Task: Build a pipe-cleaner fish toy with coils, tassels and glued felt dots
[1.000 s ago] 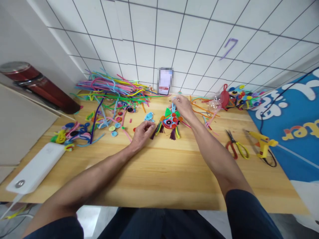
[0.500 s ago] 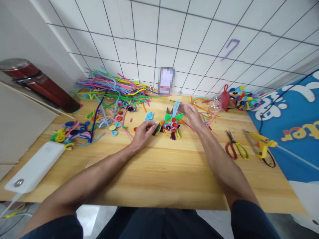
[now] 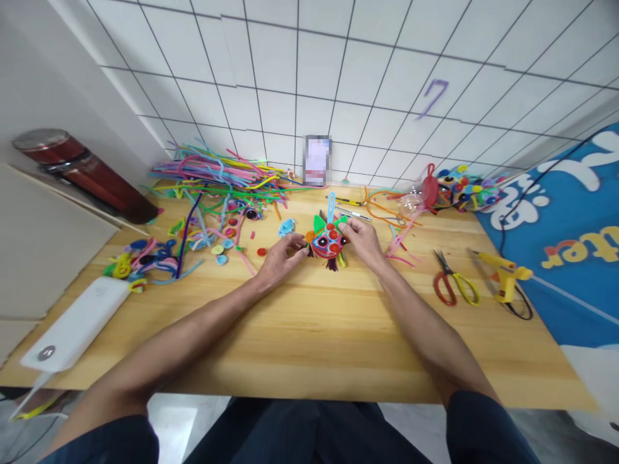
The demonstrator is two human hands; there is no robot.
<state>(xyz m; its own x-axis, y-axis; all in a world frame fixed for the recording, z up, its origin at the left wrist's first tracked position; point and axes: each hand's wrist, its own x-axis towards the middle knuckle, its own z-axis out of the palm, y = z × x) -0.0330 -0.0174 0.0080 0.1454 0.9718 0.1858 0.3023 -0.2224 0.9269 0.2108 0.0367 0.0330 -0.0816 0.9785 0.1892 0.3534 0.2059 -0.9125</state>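
The wooden tabletop [image 3: 309, 348] carries piled pipe cleaners [image 3: 222, 169] at its far left corner, a white power bank [image 3: 80, 322] by the left edge, scissors [image 3: 452, 276] and a yellow glue gun [image 3: 506, 278] near the right edge.

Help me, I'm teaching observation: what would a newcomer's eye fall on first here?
Probably the bright, face-like ornament, between the left hand and right hand near the middle of the wooden table. Next, the heap of multicoloured pipe cleaners at the back left. Then the scissors and yellow glue gun at the right.
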